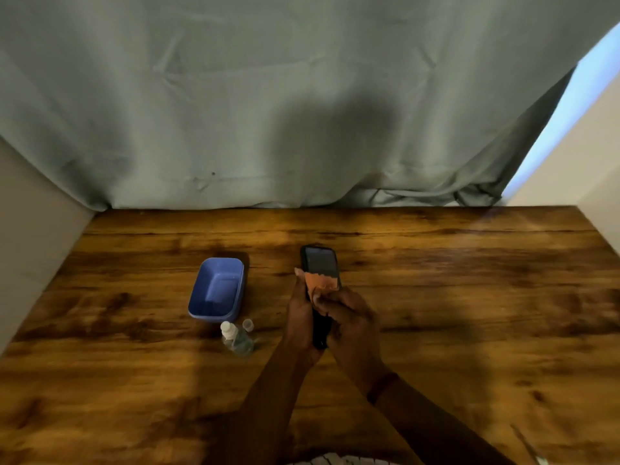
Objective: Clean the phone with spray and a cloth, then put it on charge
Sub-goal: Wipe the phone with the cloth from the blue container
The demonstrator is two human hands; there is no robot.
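Note:
A black phone with a dark screen is held upright over the middle of the wooden table. My left hand grips its lower left side. My right hand presses an orange cloth against the lower part of the screen. The bottom of the phone is hidden between both hands. A small clear spray bottle with a white nozzle stands to the left of my hands, its little clear cap beside it on the table.
A blue plastic tub sits open behind the spray bottle, left of the phone. A grey-green curtain hangs along the table's far edge. A thin pale object lies at the near right corner.

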